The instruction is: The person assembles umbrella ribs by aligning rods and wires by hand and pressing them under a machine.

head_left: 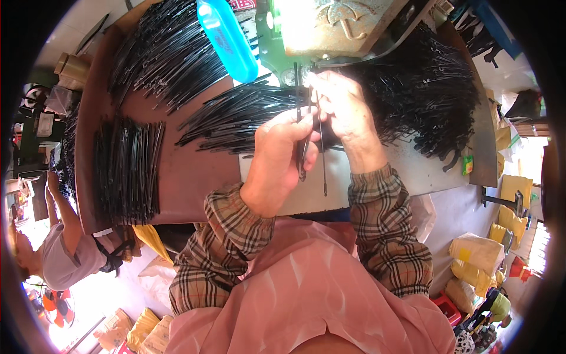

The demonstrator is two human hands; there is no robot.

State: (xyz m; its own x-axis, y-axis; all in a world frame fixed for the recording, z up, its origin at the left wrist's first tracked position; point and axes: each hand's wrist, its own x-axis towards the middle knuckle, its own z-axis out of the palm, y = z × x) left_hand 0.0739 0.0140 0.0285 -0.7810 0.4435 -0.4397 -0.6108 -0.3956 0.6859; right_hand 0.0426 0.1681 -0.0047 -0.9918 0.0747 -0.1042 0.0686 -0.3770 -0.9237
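Observation:
My left hand [274, 147] is closed around black metal umbrella ribs [297, 88], which stand nearly upright in its fingers, their lower ends showing below the hand. Beside it, my right hand [349, 112] pinches a thin black rib [323, 168] that hangs down past the fingers. Both hands meet just in front of a green machine [270, 47] with a rusty metal cover [345, 23] bearing a raised umbrella shape. Strong glare hides the right fingertips and the machine's working point. A pile of black ribs [236, 115] lies left of my hands.
A bright blue tray [227, 41] lies left of the machine. More ribs form a far-left heap [171, 53], a near-left stack [127, 171] and a large right heap [430, 88] on the brown table [200, 183]. Another person [68, 253] is at left; sacks [477, 253] stand at right.

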